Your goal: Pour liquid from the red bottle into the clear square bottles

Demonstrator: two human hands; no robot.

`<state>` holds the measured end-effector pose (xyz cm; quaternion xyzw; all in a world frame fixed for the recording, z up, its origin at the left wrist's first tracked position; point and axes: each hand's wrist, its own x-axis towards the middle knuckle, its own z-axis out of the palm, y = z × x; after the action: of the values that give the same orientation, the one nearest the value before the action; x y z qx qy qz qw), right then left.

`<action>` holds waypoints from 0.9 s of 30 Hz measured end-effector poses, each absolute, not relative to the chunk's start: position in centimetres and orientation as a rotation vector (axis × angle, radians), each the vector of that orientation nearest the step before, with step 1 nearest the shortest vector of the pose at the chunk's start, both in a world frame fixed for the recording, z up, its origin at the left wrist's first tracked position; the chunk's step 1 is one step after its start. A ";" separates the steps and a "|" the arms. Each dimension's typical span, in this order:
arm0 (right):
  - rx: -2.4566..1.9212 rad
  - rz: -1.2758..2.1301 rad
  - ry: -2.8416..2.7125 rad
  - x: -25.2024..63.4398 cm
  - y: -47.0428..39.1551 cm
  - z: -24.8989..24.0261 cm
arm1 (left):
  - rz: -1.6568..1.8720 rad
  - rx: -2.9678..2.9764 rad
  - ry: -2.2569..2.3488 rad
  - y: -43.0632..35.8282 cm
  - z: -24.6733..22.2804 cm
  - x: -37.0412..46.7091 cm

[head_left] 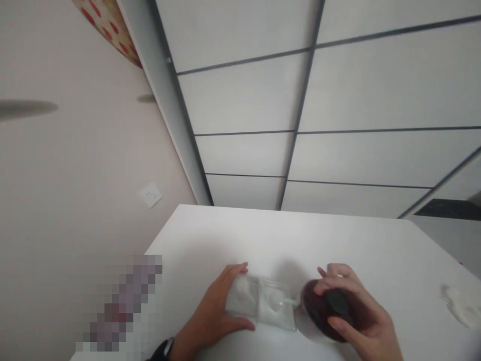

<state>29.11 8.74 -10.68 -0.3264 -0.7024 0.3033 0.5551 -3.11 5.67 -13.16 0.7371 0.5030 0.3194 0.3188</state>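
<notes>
Two hands work low on a white counter (356,250) in the head view. The left hand (218,308) lies with its fingers spread and curled around the left end of a clear plastic tray (263,301), thumb at the near edge and fingertips at the far edge, so its grip is clamped on the tray. The tray sits flat on the counter and has two square compartments side by side, each with something pale and whitish in it; what that is cannot be told. A dark watch (165,347) shows at the left wrist. The right hand (356,311) wraps from above around a dark red bottle (319,311) with a black cap, its grip closed on it; the bottle is tipped toward the tray's right edge, just beside it. A crumpled white tissue (460,303) lies well apart at the counter's right edge. On the pale wall to the left is a white socket (150,194).
</notes>
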 end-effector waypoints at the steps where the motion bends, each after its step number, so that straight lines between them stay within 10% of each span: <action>1: -0.788 0.707 -1.690 29.2 8.8 -10.8 | 0.834 1.937 1.330 5.6 -13.1 -3.0; 27: -0.724 1.147 -1.656 28.6 8.4 -8.7 | 0.923 1.928 1.374 6.6 -16.3 -5.1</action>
<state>28.62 8.40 -8.73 -0.2968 -0.6789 0.4700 0.4798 -5.13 6.60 -16.32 0.7248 0.5165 0.3471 0.2957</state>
